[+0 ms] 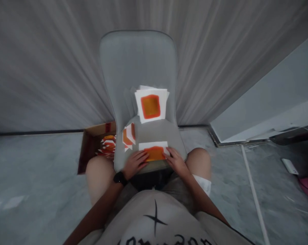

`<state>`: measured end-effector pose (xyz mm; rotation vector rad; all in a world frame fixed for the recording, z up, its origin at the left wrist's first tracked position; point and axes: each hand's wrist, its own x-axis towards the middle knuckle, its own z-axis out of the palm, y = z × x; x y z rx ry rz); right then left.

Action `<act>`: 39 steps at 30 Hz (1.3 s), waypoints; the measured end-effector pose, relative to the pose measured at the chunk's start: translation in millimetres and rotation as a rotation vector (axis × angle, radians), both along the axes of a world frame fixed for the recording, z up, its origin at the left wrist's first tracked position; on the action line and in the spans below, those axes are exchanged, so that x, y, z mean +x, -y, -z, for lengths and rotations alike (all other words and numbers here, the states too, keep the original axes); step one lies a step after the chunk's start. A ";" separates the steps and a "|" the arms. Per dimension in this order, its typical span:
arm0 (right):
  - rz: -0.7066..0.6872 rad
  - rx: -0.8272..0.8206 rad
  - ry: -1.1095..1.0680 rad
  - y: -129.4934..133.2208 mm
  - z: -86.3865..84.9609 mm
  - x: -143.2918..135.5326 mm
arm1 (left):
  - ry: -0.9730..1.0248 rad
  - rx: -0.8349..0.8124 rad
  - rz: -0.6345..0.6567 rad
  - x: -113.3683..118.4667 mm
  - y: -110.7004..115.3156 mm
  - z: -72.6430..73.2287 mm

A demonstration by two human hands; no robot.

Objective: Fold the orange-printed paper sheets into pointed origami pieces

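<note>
On the front of the grey chair seat lies a white paper sheet with an orange printed patch [155, 154]. It shows as a low, wide strip, perhaps folded; its near edge is hard to make out. My left hand [136, 163], with a black watch at the wrist, rests its stretched fingers on the left side of the sheet. At the right side, my right hand [176, 161] lies with its fingers extended over the paper. A stack of square white sheets [138, 114] leans against the backrest, an orange square on the front one. Several folded orange-and-white pieces [129, 135] sit at the seat's left edge.
The grey chair [138, 58] stands between my knees, its back near a grey curtain [54, 68]. On the floor at left, a cardboard box [86, 144] holds many orange-and-white paper pieces [108, 146]. To the right are a pale panel [271, 92] and a white object [289, 166].
</note>
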<state>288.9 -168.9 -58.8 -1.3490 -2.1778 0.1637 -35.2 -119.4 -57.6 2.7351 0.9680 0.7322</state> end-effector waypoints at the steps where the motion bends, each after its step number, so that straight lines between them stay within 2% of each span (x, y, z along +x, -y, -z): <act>1: -0.027 0.000 0.020 -0.2 -1.0 0.5 | -0.010 0.005 0.009 0.0 0.1 0.0; 5: -0.120 -0.043 -0.007 -5.1 -10.8 5.1 | 0.011 0.017 0.013 1.1 -1.1 -2.5; 9: -0.137 -0.176 -0.146 -21.9 -23.5 10.7 | 0.043 -0.065 -0.008 5.9 -7.6 -11.9; 12: -0.014 -0.263 -0.280 -40.7 -24.2 5.9 | 0.035 -0.103 -0.059 11.5 -16.7 -19.3; 16: 0.273 -0.227 -0.336 -60.4 -15.6 -14.2 | 0.052 0.046 -0.212 23.9 -23.3 -22.9; 18: 0.355 -0.212 -0.321 -65.2 -11.9 -23.6 | 0.008 0.118 -0.181 32.6 -21.8 -22.2; 20: 0.407 -0.220 -0.299 -67.3 -10.0 -28.8 | -0.051 0.129 -0.092 41.7 -18.7 -21.0; 22: 0.435 -0.247 -0.278 -68.4 -9.7 -29.1 | -0.074 0.117 -0.071 49.3 -16.4 -20.1; 25: 0.466 -0.296 -0.250 -71.7 -11.1 -24.5 | -0.067 0.103 -0.119 56.6 -18.2 -21.3; 29: 0.511 -0.320 -0.200 -81.0 -13.9 -18.5 | -0.074 0.066 -0.093 64.8 -31.2 -27.9; 32: 0.491 -0.318 -0.160 -89.0 -16.4 -16.5 | -0.053 0.033 -0.086 71.7 -42.4 -31.3; 36: 0.468 -0.314 -0.122 -92.5 -17.0 -20.0 | -0.017 0.003 -0.117 76.2 -46.6 -24.6; 39: 0.527 -0.238 -0.098 -84.9 -12.7 -31.4 | 0.017 -0.028 -0.145 75.5 -44.7 -16.5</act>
